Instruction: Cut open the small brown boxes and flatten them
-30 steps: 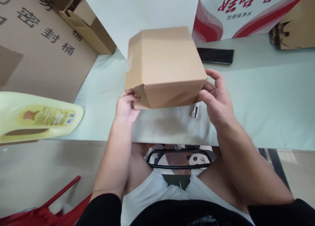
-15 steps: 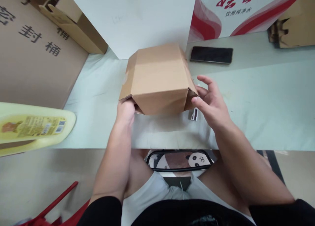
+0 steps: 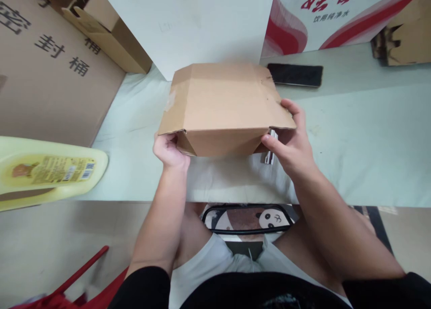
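Observation:
A brown cardboard box with flaps angled outward is held between my two hands above the table. My left hand grips its left side, the fingers tucked under the left flap and partly hidden. At the right flap, my right hand has its fingers behind the edge and its thumb against the front corner. Beneath the right side of the box, a small white and dark object lies on the cloth, mostly covered; its kind I cannot make out.
A black phone lies behind the box on the pale green cloth. White cartons stand at the back. A large carton and a yellow bottle are on the left. Torn cardboard sits at the back right.
The box's right flap has swung outward, and my right hand has closed on it. My left hand has shifted slightly left and down along the left flap. The view has moved a little.

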A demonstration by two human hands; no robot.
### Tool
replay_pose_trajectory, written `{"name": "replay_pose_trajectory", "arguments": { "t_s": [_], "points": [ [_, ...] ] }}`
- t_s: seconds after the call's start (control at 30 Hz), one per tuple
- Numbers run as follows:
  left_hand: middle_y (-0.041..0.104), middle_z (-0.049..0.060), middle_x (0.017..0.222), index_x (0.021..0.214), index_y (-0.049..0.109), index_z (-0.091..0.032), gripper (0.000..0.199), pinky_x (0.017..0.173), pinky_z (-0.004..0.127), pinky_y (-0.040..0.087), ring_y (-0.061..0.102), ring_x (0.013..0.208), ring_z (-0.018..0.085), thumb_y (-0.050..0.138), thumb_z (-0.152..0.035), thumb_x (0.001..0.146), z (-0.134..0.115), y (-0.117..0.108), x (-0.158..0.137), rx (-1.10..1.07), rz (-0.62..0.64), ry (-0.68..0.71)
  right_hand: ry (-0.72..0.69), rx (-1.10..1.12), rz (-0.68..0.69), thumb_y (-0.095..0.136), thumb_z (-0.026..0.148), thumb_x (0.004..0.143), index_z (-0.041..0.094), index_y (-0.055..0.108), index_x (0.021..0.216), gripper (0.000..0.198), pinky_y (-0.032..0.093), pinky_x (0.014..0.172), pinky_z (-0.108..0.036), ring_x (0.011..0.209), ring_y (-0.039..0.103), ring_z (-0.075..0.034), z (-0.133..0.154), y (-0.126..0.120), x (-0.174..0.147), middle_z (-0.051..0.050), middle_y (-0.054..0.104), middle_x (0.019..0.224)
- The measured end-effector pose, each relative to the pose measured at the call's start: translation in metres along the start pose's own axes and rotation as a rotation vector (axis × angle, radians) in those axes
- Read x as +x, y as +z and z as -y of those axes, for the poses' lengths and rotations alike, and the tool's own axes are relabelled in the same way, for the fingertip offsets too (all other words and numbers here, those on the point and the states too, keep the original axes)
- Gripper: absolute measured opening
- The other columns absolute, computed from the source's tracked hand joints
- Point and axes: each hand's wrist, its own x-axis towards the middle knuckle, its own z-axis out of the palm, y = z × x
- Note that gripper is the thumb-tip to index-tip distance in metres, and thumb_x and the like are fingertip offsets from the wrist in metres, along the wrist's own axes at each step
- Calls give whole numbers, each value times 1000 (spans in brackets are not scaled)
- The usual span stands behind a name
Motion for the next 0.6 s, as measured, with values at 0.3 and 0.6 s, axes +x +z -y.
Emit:
{"name": "replay_pose_trajectory", "arguments": {
  "t_s": [0.3,0.6],
  "points": [
    [57,4,76,71,60,-25,27,84,39,51,61,80,23,52,-47,83,-10,4,-10,175,-35,350,-36,-177,-137,69,62,87,42,31,148,76,62,89,-63,116,70,-39,-17,-15,2,-10,64,127],
    [44,-1,79,89,52,-27,57,76,36,44,52,79,21,72,-76,69,4,-4,-13,293,22,464,17,-187,-206,69,64,86,39,41,140,65,60,91,-61,115,69,-38,-15,-19,-1,-9,65,123]
  ]
}}
